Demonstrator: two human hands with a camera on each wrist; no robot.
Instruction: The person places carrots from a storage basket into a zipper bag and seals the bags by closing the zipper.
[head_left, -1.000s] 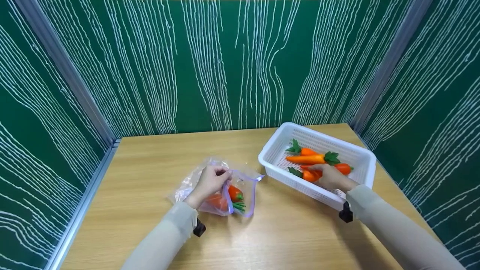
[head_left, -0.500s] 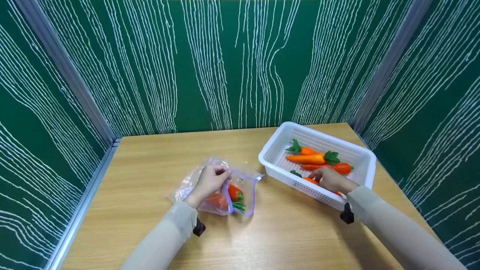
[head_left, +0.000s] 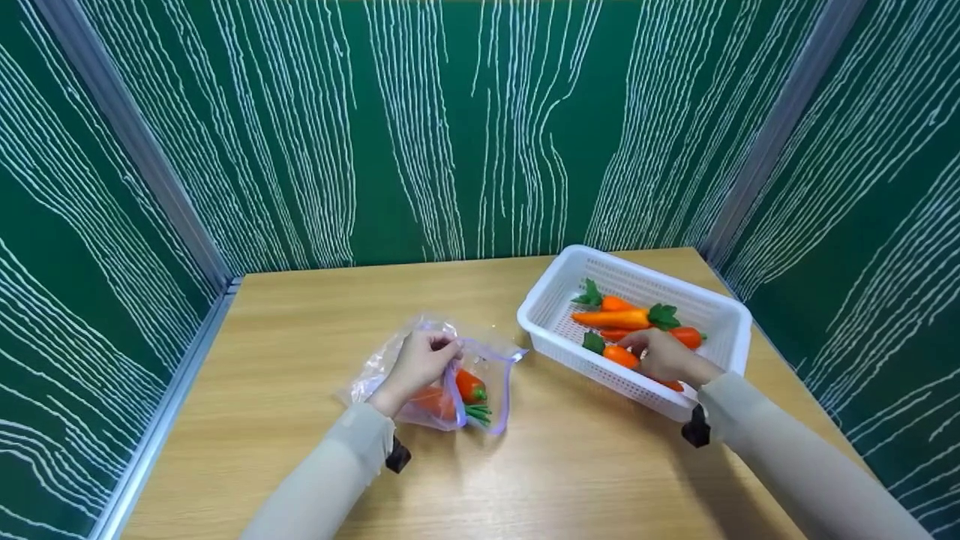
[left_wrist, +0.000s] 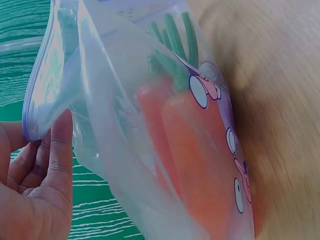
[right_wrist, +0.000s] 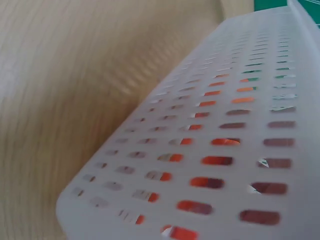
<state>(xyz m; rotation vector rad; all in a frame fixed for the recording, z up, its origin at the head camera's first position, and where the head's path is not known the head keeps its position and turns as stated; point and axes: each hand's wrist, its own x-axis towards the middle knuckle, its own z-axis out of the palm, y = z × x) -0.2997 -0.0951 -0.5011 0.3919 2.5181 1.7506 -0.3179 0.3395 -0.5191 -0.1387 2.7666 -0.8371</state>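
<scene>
My left hand point(head_left: 426, 360) pinches the purple rim of a clear zip bag point(left_wrist: 115, 115), holding its mouth open. Inside, a carrot point(left_wrist: 195, 145) with green stalks and a redder one point(left_wrist: 152, 102) lie side by side. My right hand point(head_left: 664, 356) reaches into a white perforated basket point(head_left: 547, 330), its curled fingers at a short orange carrot point(head_left: 619, 356) with a leafy top. An orange end shows under the palm, and the basket wall hides the fingers in the right wrist view. Behind lie an orange carrot point(head_left: 609, 319) and a redder carrot point(head_left: 684, 337).
Another leafy carrot point(head_left: 616, 303) lies at the back of the basket. The basket stands at the right of the wooden table point(head_left: 300, 315), with the bag to its left. Green panels point(head_left: 465, 150) with white lines enclose the back and sides.
My right hand has shifted slightly within the basket toward its near wall. The short carrot beneath it dipped, then turned, so its body and leaves show more. My left hand and the bag stay put.
</scene>
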